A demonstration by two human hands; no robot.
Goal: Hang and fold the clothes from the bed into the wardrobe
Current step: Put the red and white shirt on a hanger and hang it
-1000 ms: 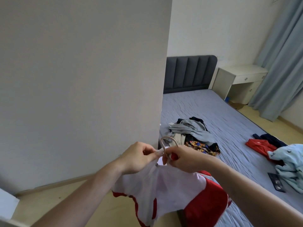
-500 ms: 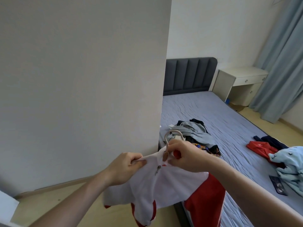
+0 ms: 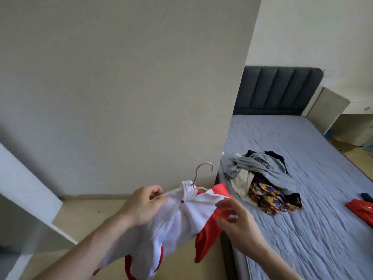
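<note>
Pinched in the left hand was the white shoulder of a red-and-white top, which hung on a pale wire hanger near the wardrobe's side panel, just left of the bed. Her right hand hovered open beside the red sleeve, gripping nothing. To finish well, I'd say the collar needed centring under the hook and both shoulders smoothing square before carrying it over. A heap of clothes waited on the mattress.
</note>
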